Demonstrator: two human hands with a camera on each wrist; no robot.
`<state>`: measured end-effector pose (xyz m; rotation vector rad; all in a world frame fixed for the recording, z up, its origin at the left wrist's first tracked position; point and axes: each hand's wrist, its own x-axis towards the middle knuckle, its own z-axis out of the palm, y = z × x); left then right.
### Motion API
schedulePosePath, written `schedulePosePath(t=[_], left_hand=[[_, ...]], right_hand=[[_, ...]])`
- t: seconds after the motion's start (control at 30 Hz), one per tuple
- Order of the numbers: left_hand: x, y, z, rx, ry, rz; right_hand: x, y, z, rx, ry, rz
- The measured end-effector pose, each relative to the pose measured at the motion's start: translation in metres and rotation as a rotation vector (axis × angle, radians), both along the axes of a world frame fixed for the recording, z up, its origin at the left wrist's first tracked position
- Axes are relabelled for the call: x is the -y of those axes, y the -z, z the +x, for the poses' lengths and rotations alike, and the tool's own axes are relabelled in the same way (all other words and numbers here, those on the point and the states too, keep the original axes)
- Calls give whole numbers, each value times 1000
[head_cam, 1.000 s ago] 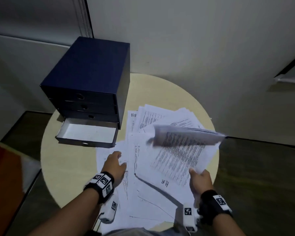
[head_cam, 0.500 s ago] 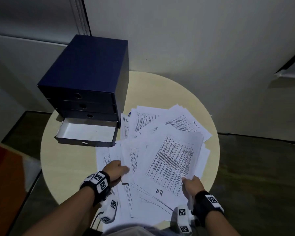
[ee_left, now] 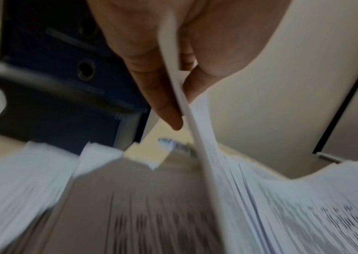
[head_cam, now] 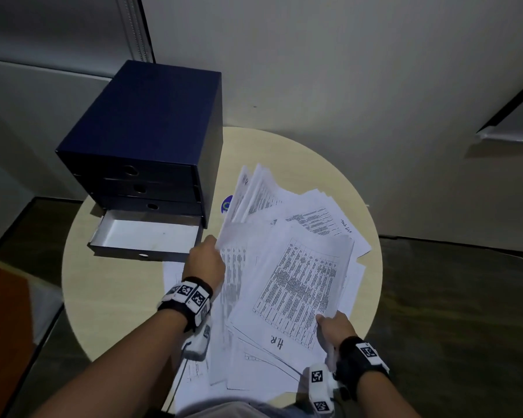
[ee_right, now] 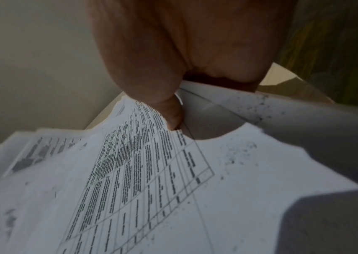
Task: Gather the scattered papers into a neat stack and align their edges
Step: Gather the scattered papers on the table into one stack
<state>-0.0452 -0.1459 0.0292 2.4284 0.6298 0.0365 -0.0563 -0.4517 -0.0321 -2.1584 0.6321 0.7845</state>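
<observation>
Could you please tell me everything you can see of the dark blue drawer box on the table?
The dark blue drawer box looks like stiff card or board. It stands upright at the back left of the round pale wooden table, close to the wall. It has four stacked drawers with round finger holes; the top three are closed, while the bottom drawer is pulled out, white inside and apparently empty. Neither hand touches it. A white printed sheet lies just before the open drawer's front.
</observation>
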Motion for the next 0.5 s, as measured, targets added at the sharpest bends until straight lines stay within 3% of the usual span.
schedulePosePath(t=[0.27,0.5], left_hand=[[-19,-75,23,313,4,143],[-50,-166,14,668,-233,63]], right_hand=[[2,6,1,-3,7,1],[5,10,1,-15,-6,18]])
